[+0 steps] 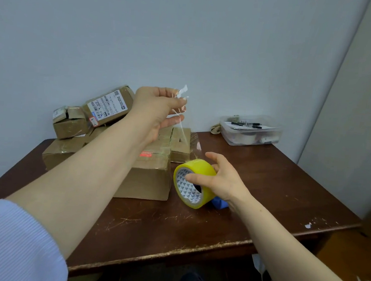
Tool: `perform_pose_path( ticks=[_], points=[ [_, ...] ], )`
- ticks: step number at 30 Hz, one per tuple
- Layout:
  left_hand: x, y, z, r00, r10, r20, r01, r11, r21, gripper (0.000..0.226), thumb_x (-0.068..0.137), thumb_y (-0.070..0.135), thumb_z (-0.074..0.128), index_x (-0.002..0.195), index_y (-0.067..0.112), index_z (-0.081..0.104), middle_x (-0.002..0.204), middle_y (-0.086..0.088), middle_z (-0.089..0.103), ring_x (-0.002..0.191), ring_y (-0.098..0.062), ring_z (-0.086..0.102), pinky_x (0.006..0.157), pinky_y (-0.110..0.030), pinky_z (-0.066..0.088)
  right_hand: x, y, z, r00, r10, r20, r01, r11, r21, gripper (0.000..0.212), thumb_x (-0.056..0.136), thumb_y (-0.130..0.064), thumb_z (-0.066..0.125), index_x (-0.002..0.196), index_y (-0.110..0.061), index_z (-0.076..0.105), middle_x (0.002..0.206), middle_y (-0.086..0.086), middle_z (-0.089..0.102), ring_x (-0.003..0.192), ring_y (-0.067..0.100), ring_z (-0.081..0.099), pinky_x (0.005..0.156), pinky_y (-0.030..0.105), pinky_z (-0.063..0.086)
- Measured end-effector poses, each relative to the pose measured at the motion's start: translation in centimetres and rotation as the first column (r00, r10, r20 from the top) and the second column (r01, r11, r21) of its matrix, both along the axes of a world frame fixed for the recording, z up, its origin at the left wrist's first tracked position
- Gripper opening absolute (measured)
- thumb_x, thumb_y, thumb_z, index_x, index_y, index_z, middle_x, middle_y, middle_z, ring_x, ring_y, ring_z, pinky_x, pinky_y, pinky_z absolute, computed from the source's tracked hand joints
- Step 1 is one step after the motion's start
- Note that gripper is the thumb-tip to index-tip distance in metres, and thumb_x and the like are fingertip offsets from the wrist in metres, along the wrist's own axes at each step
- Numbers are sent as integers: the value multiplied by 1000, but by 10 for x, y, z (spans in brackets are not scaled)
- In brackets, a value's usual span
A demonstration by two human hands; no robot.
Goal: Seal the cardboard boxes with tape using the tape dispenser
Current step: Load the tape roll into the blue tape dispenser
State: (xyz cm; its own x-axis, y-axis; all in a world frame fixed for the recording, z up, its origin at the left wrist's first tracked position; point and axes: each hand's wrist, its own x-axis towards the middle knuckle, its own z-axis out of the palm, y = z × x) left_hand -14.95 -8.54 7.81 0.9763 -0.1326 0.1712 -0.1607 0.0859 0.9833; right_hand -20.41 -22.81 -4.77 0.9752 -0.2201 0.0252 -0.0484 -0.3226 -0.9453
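My right hand (221, 181) grips a yellow tape roll (193, 183) standing on edge on the brown table (276, 183), thumb across its printed core. A blue part (219, 203), perhaps the dispenser, shows beneath the roll. My left hand (160, 107) is raised above the boxes and pinches the free end of a clear tape strip (182, 120) pulled up from the roll. A cardboard box (148, 179) lies just left of the roll, with another flat box (179, 144) behind it.
Several more cardboard boxes (107, 105) are stacked at the back left against the wall. A clear plastic container (250, 131) with pens and tape rolls stands at the back right. The table's worn front edge (171, 252) is near me.
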Motion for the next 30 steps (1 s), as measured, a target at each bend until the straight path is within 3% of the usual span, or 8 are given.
perform_pose_path(
  ticks=[3, 5, 9, 13, 16, 19, 24, 30],
  points=[
    [-3, -6, -1, 1000, -17, 5, 17, 1000, 13, 17, 83, -3, 67, 78, 11, 59, 74, -9, 63, 71, -20, 61, 67, -31, 59, 1, -9, -3, 993, -97, 60, 89, 988, 123, 33, 83, -41, 67, 111, -27, 55, 99, -5, 58, 91, 10, 57, 67, 23, 46],
    [-5, -9, -2, 1000, -27, 9, 27, 999, 29, 17, 83, -3, 67, 77, 11, 60, 75, -8, 63, 72, -19, 62, 72, -34, 59, 4, -21, -9, 946, -281, 162, 264, 957, 120, 15, 91, -24, 51, 104, -24, 59, 99, -3, 59, 95, 15, 56, 78, 32, 46],
    [-6, -13, -2, 999, -37, 15, 36, 997, 74, 16, 83, -2, 67, 77, 12, 61, 75, -9, 64, 73, -18, 63, 75, -36, 59, 11, -40, -30, 964, -243, -108, 174, 884, -433, 71, 79, -29, 65, 143, -19, 33, 140, 9, 39, 130, 29, 38, 105, 44, 36],
    [-2, -12, -2, 1000, -27, 12, 26, 996, 80, 14, 81, -3, 68, 78, 10, 62, 76, -11, 64, 69, -18, 62, 73, -35, 60, 9, -37, -42, 961, -139, -239, 26, 907, -421, 119, 61, -51, 82, 151, -21, 10, 149, 8, 26, 134, 29, 36, 103, 46, 40],
    [-1, -12, -3, 1000, -18, 15, 16, 995, 97, 14, 80, -4, 68, 78, 9, 62, 74, -11, 63, 66, -18, 61, 69, -32, 60, 9, -35, -44, 963, -84, -254, -28, 912, -410, 105, 61, -43, 84, 144, -13, 29, 139, 7, 44, 119, 26, 51, 94, 42, 48],
    [-3, -11, -3, 1000, -19, 5, 18, 996, 91, 15, 81, -3, 68, 79, 10, 61, 76, -10, 64, 68, -17, 63, 70, -33, 59, 10, -41, -45, 972, -112, -206, 83, 986, -146, 58, 63, -25, 87, 111, -7, 60, 105, 9, 65, 87, 22, 63, 71, 38, 56],
    [-3, -9, -3, 999, -39, -11, 39, 995, 90, 14, 81, -2, 69, 82, 9, 61, 77, -9, 65, 67, -15, 64, 61, -28, 59, 4, -53, -50, 969, -195, -154, 231, 935, 269, 39, 71, -17, 82, 102, 1, 67, 87, 12, 70, 76, 25, 66, 61, 32, 54],
    [-3, -11, -3, 999, -40, -22, 42, 997, 67, 15, 81, -3, 69, 83, 9, 61, 77, -8, 67, 66, -16, 65, 61, -28, 59, -3, -68, -56, 959, -178, -223, 283, 507, 814, 36, 63, -17, 78, 95, -2, 69, 84, 15, 71, 67, 25, 69, 58, 37, 57]
  ],
)
